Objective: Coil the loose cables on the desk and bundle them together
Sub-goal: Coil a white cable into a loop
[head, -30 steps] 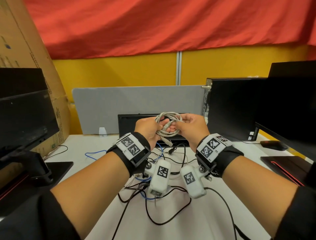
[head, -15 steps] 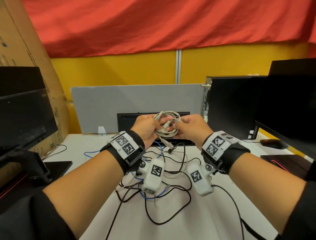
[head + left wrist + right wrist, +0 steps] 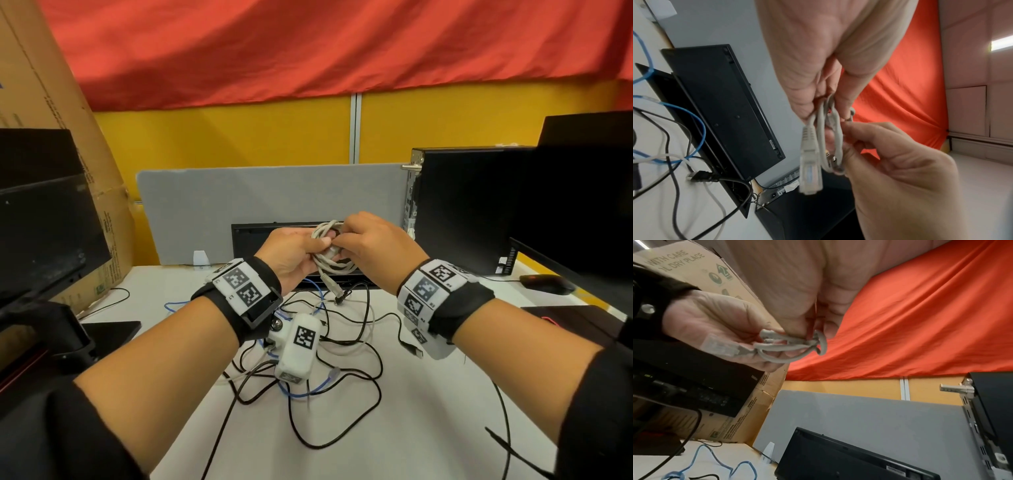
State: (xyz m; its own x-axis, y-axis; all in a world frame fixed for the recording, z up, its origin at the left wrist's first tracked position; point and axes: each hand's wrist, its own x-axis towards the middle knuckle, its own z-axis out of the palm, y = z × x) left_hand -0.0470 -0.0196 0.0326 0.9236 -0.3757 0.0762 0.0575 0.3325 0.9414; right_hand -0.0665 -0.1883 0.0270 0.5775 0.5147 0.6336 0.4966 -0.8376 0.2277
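Note:
A grey network cable is wound into a small coil and held above the desk by both hands. My left hand grips the coil's left side, and its clear plug hangs free below the fingers. My right hand pinches the coil's strands from the right. Loose black cables, a blue cable and a white cable lie tangled on the white desk under my wrists.
A black keyboard leans against the grey divider behind my hands. A black computer tower and monitor stand right, another monitor and a cardboard box left. A black mouse lies far right.
Both hands have kept their hold on the grey coil and drifted slightly right. The right hand's fingers have closed further over the coil's top.

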